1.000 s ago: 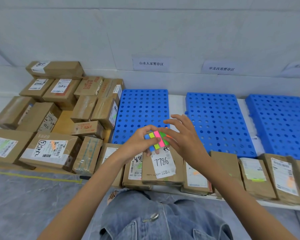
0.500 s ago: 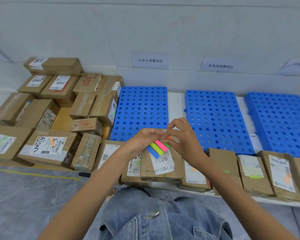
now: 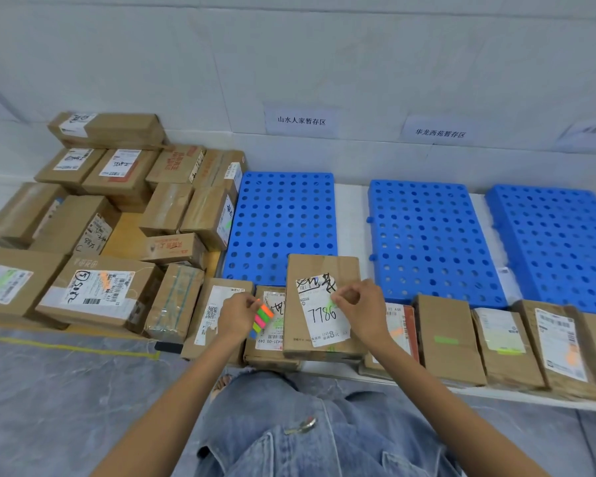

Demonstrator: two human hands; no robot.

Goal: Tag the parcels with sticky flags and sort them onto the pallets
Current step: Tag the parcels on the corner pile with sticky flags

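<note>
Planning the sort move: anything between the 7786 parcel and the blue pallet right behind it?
Nothing visible. The 7786 parcel lies at the near edge of the nearest blue pallet, no parcel between them. The right hand pinches a green flag at its label; the left hand holds the flag pad.

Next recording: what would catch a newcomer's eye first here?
Three bright blue perforated plastic pallets line the white wall, right of a heap of brown cardboard boxes. Centre front, the left hand grips a neon sticky-flag pad while the right hand pinches a green flag onto the brown parcel labelled 7786.
</note>
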